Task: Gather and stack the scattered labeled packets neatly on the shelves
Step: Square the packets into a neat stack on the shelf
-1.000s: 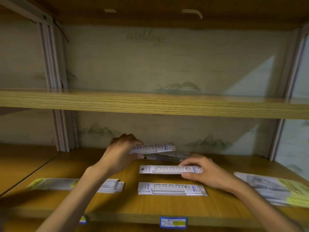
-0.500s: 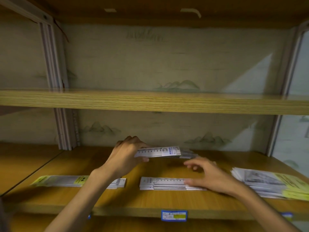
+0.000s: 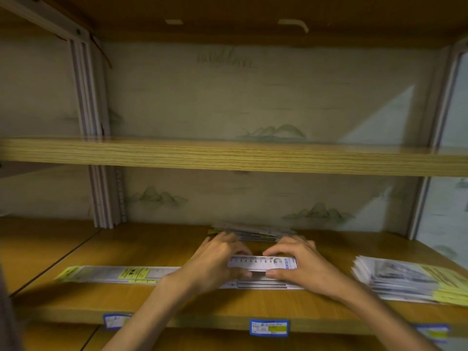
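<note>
Hands (image 3: 215,262) (image 3: 298,264) around ruler packet (image 3: 263,263), mid-shelf (image 3: 177,302)

I seem to be in a shop or stockroom, though blur hides the fine print. Wooden shelves (image 3: 228,158) on metal uprights (image 3: 87,122) carry blue price labels (image 3: 269,327) along the front edge, and stacks of labeled packets (image 3: 410,279) lie in rows.

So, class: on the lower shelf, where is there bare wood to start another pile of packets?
Bare wood lies between the right hand and the right stack, and behind the long left pile toward the post. The middle is crowded: both hands hold the ruler packet.
</note>
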Motion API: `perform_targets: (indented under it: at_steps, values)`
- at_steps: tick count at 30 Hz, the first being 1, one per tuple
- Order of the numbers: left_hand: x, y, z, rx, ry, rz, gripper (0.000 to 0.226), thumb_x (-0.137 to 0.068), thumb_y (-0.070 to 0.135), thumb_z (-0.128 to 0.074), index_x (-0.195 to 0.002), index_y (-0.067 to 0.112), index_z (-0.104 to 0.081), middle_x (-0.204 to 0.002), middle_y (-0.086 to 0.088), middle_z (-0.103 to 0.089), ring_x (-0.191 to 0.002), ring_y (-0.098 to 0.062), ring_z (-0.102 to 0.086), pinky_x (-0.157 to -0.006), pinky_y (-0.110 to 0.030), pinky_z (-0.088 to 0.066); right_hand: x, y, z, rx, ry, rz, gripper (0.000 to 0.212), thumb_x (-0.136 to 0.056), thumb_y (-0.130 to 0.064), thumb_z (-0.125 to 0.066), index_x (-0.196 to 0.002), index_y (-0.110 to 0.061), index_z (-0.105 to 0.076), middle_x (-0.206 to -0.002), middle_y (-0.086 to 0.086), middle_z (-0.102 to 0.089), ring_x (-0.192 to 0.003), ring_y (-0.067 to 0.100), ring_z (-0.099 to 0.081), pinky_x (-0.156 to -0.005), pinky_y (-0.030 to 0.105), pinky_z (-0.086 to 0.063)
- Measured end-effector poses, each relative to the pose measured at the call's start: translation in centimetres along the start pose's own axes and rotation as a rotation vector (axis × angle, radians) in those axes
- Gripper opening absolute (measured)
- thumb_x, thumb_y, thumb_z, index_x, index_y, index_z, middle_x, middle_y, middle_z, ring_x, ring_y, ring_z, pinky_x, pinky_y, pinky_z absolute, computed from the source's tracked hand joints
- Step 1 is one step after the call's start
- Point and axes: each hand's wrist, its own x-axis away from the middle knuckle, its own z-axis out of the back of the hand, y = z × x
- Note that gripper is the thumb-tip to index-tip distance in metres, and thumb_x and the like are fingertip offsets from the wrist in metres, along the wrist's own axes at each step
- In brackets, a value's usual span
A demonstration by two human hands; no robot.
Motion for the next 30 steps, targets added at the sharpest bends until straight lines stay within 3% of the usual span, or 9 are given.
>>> perform_targets:
  at_steps: [4, 7, 9, 13, 18, 24, 28, 30]
  values:
    - [-0.1, -0.1, 0.2, 0.003, -0.008, -0.01, 0.046, -0.089, 0.056, -0.062, -0.132, 0.038, -0.055, -0.13, 0.014, -0.048, -0.123, -0.005, -0.037, -0.101, -0.035, -0.033, -0.2, 0.2, -0.1, 0.02, -0.002, 0.006, 0.04, -0.082, -0.059, -0.067, -0.119, -0.045, -0.061, -0.116, -0.03, -0.048, -0.111, -0.027, -0.019, -0.091, 0.024, -0.022]
    - [-0.4, -0.3, 0.9, 0.038, -0.007, 0.012, 0.062, -0.082, 0.074, -0.056, -0.134, 0.041, -0.051, -0.135, 0.017, -0.047, -0.127, -0.003, -0.037, -0.106, -0.039, -0.036, -0.6, 0.4, 0.4, 0.049, 0.01, 0.022, 0.034, -0.087, -0.057, -0.063, -0.118, -0.044, -0.061, -0.113, -0.029, -0.048, -0.114, -0.02, -0.026, -0.098, 0.028, -0.025]
    - [-0.4, -0.4, 1.7, 0.136, 0.047, 0.04, 0.068, -0.078, 0.08, -0.053, -0.135, 0.042, -0.051, -0.134, 0.021, -0.049, -0.124, 0.001, -0.042, -0.105, -0.033, -0.038, -0.6, 0.6, 0.8, 0.052, 0.014, 0.012, 0.032, -0.089, -0.055, -0.061, -0.118, -0.043, -0.061, -0.113, -0.029, -0.047, -0.114, -0.014, -0.032, -0.101, 0.029, -0.026]
    - [-0.1, -1.6, 2.7, 0.312, 0.163, 0.046, 0.057, -0.085, 0.075, -0.049, -0.128, 0.038, -0.06, -0.126, 0.022, -0.056, -0.112, 0.008, -0.053, -0.098, -0.025, -0.047, 0.2, 1.2, 0.4, 0.041, -0.069, -0.047, 0.032, -0.09, -0.056, -0.058, -0.12, -0.044, -0.058, -0.124, -0.025, -0.046, -0.118, -0.004, -0.027, -0.098, 0.026, -0.024]
    - [0.0, -3.2, 2.6, 0.293, 0.191, 0.06, 0.044, -0.091, 0.069, -0.045, -0.125, 0.043, -0.058, -0.119, 0.025, -0.056, -0.107, 0.012, -0.052, -0.086, -0.01, -0.041, 0.8, 1.8, -0.6, 0.013, -0.183, -0.086, 0.032, -0.09, -0.058, -0.057, -0.119, -0.045, -0.058, -0.115, -0.03, -0.045, -0.117, -0.002, -0.032, -0.099, 0.029, -0.03]
    - [-0.2, -4.2, 2.0, 0.293, 0.199, 0.058, 0.053, -0.091, 0.072, -0.039, -0.127, 0.039, -0.06, -0.12, 0.024, -0.057, -0.108, 0.01, -0.052, -0.087, -0.013, -0.043, 0.5, 2.2, -0.4, 0.028, -0.221, -0.086, 0.037, -0.089, -0.06, -0.057, -0.123, -0.045, -0.056, -0.118, -0.03, -0.044, -0.117, -0.006, -0.032, -0.104, 0.03, -0.03]
    - [-0.2, -4.7, 2.1, 0.321, 0.278, 0.062, 0.048, -0.088, 0.072, -0.04, -0.114, 0.04, -0.066, -0.111, 0.024, -0.06, -0.104, 0.005, -0.056, -0.086, -0.02, -0.047, -1.7, 3.1, 0.3, 0.003, -0.012, -0.077, 0.034, -0.091, -0.059, -0.052, -0.122, -0.046, -0.055, -0.129, -0.026, -0.047, -0.127, -0.006, -0.033, -0.116, 0.037, -0.019]
    - [-0.3, -5.0, 2.3, 0.322, 0.309, 0.076, 0.031, -0.089, 0.067, -0.042, -0.105, 0.049, -0.061, -0.108, 0.025, -0.06, -0.104, 0.004, -0.055, -0.086, -0.022, -0.048, -3.9, 4.2, 0.7, 0.046, 0.078, -0.091, 0.033, -0.093, -0.056, -0.052, -0.121, -0.04, -0.059, -0.124, -0.02, -0.055, -0.122, 0.0, -0.046, -0.111, 0.035, -0.03]
